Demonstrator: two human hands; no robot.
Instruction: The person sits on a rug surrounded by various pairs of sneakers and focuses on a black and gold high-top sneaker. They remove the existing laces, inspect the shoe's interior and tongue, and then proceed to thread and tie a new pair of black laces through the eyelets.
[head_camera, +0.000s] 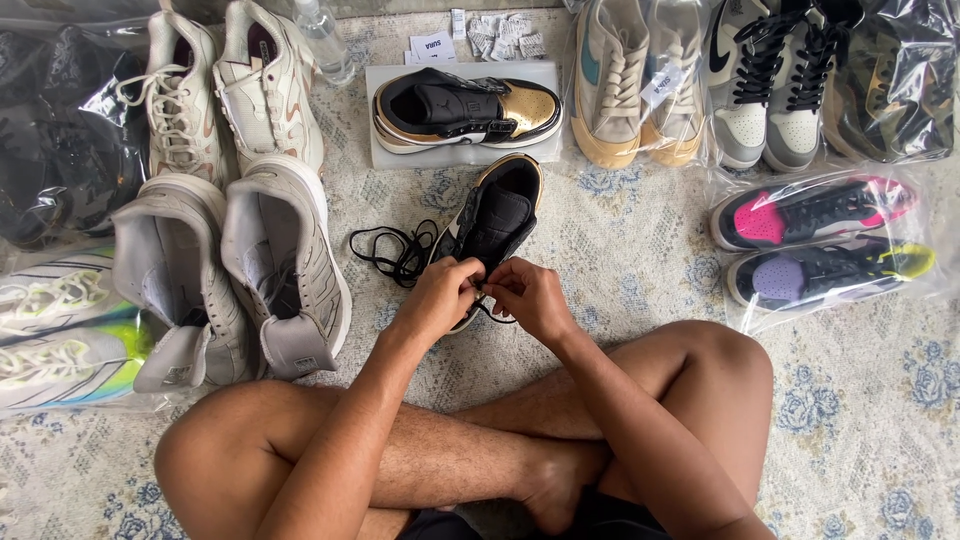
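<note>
Head view looks down on a person sitting cross-legged on a pale patterned rug (620, 270). At frame centre a black and gold sneaker (490, 225) lies on the rug, toe toward the top of the frame. Both hands meet at its near end: the left hand (438, 297) and the right hand (530, 297) each pinch the black lace (400, 250) with fingers closed on it, thumbs nearly touching. The rest of the lace trails in loose loops to the left of the sneaker. Just above it, the matching sneaker (465, 110) rests on its side on a clear sheet. Upper left of the frame holds 2 cream running shoes (225, 85), with 2 grey high-tops (230, 270) below them. Lower left shows white and green shoes in a bag (65, 335). Upper right has tan and white sneakers (640, 80) and black-laced grey ones (770, 85), bagged. At right, 2 dark shoes with pink and purple stuffing (815, 240) lie in plastic.
</note>
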